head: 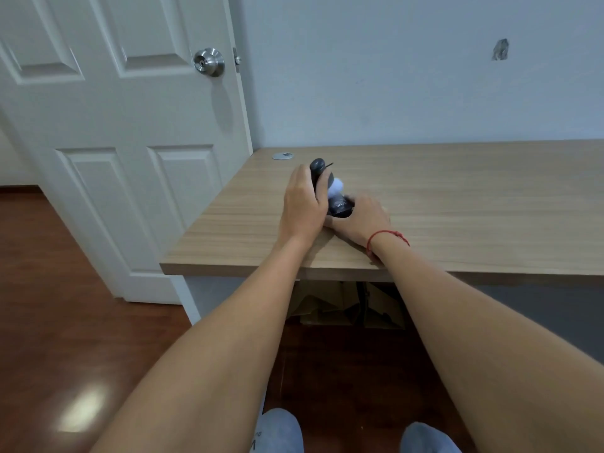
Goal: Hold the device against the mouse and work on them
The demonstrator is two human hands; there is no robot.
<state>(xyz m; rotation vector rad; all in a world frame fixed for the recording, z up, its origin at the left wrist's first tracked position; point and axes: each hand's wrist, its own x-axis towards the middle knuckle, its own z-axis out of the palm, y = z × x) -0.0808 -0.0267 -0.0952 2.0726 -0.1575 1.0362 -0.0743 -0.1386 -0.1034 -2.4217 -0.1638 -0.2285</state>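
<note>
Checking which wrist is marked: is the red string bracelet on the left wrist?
No, the red string bracelet circles the wrist of the right hand; the left hand has a bare wrist.

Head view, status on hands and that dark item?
Left hand grips dark item. Right hand holds its base on desk. Nothing in the way.

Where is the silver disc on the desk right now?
In the head view, the silver disc lies at the desk's far left corner, near the door, just beyond the left hand.
</note>
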